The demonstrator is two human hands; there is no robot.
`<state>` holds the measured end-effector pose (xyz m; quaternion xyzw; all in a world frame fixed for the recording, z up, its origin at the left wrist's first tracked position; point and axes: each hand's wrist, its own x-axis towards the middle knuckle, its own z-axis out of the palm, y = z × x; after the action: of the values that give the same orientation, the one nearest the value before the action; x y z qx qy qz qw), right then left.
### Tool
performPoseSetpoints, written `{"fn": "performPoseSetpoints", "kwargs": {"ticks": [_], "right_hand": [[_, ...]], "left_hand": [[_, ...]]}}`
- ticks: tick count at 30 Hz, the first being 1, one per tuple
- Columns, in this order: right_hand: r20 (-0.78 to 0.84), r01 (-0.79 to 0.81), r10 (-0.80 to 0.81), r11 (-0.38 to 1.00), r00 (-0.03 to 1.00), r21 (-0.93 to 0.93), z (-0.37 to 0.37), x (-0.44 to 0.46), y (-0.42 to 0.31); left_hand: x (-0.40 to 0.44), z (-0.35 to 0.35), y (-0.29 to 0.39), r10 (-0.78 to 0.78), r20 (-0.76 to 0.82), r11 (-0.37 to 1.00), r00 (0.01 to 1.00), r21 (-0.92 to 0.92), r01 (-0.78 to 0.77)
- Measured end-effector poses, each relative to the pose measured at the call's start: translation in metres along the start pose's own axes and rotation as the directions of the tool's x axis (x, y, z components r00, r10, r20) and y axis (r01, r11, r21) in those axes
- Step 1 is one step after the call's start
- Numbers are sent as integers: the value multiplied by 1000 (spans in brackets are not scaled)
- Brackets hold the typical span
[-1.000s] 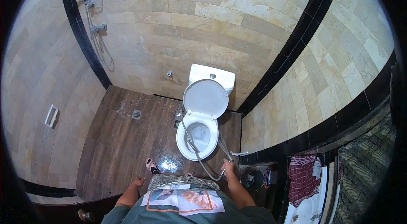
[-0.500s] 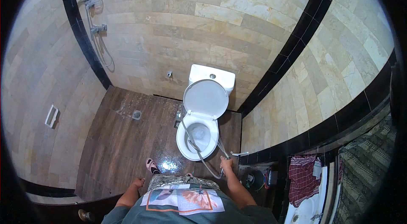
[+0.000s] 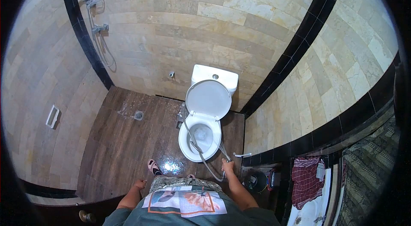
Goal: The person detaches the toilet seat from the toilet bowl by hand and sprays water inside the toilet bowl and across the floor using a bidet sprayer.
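The right hand (image 3: 228,168) grasped a metallic spray handle (image 3: 228,160), close to the toilet (image 3: 183,150).
The attached hose (image 3: 206,166) curved just left of that hand, then stretched beyond it across the toilet bowl. The left hand (image 3: 140,184) hung well apart from the handle, over the floor (image 3: 124,149); I cannot tell whether its fingers were clenched.

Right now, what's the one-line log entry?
right hand: gripping sprayer | left hand: hanging free, nothing seen in it | hose: crossing over toilet bowl | toilet lid: raised
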<state>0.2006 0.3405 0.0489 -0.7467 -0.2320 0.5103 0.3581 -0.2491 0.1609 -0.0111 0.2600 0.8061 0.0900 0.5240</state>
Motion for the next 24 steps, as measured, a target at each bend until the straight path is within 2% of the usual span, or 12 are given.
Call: {"fn": "performPoseSetpoints", "kwargs": {"ticks": [2,4,12,14,15,16,17,18,21,22,23,24], "right_hand": [[4,8,-8,1000,1000,-1,1,2,3],[-86,-3,3,1000,996,-4,3,11,16],[-71,44,-43,999,997,14,3,5,8],[-62,78,-77,997,995,23,6,15,10],[-157,161,-167,986,973,-52,10,40,33],[-245,231,-258,964,934,-134,13,53,45],[-253,230,-255,965,933,-122,14,47,37],[-212,220,-256,959,943,-180,14,39,29],[-183,250,-309,925,933,-286,25,22,16],[-192,281,-360,896,913,-342,30,18,16],[-200,277,-354,902,914,-330,33,1,5],[-211,303,-405,870,890,-390,32,-34,-27]], "left_hand": [[-10,-2,11,16,-6,997,1000,78,-15],[13,2,-9,19,16,997,1000,73,-20],[14,3,-10,-3,47,998,999,70,0],[7,0,0,-60,96,985,994,-153,74],[19,1,1,-52,94,988,994,-142,65],[40,6,0,8,119,997,993,-73,1],[54,6,0,65,147,998,987,-5,-65],[12,-3,57,26,139,986,990,159,-49],[46,17,117,437,141,899,888,-32,-437],[-26,12,193,375,126,915,918,110,-389],[10,30,202,474,242,880,846,-98,-465],[8,40,227,491,284,869,824,-90,-487]]}}
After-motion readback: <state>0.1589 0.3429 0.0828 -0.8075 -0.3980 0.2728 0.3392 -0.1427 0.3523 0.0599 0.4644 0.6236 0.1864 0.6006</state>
